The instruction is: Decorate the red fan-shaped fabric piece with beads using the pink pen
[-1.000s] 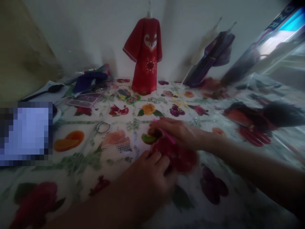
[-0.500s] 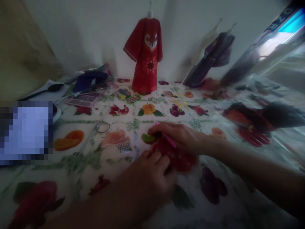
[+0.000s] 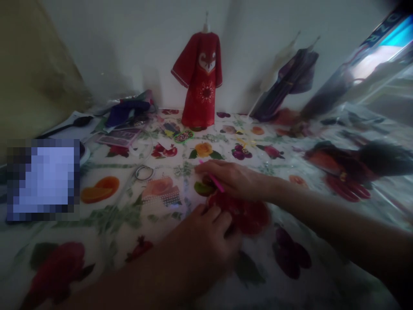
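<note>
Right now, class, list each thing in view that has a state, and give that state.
left hand: pressing on the red piece
right hand: holding a pink stick
pink stick: gripped, slanted
red piece: flat on the table
red dress: upright on its stand
purple dress: leaning against the wall

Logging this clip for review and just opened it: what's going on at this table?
A person works on a small piece of red fabric lying on a fruit-print tablecloth. The left hand presses down on the fabric's near edge, while the right hand holds a thin pink tool at its far edge. A red miniature robe stands on a stand by the wall, with a purple garment leaning to its right.
</note>
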The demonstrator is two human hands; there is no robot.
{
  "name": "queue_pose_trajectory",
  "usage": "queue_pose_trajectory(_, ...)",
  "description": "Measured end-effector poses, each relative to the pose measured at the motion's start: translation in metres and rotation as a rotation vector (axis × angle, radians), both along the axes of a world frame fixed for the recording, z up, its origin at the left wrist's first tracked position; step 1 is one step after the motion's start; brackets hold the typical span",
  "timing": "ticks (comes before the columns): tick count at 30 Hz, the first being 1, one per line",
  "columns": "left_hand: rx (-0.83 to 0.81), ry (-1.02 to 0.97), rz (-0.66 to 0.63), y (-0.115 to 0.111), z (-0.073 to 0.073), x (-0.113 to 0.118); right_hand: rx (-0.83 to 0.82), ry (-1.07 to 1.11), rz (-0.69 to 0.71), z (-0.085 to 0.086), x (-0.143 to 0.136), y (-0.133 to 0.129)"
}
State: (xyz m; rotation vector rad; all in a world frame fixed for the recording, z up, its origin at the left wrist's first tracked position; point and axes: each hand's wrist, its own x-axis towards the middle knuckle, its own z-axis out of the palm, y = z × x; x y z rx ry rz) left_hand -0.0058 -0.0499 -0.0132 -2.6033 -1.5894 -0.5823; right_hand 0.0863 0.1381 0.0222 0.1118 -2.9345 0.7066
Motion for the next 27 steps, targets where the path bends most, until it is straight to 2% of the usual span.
queue_pose_trajectory(5,-0.009,0.01,0.007,0.0,0.002,-0.002,0.075,-0.097,0.001,0.002,-0.006,-0.007)
queue_pose_trajectory(14,0.039,0.003,-0.014,-0.001,0.005,-0.003,0.07,-0.076,0.028,0.003,0.021,-0.003)
queue_pose_trajectory(20,-0.016,-0.012,-0.011,-0.001,0.005,-0.002,-0.012,0.014,-0.076,0.002,0.026,0.001)
queue_pose_trajectory(27,0.01,0.004,-0.011,-0.001,0.004,-0.002,0.026,-0.032,-0.106,-0.002,0.03,0.0)
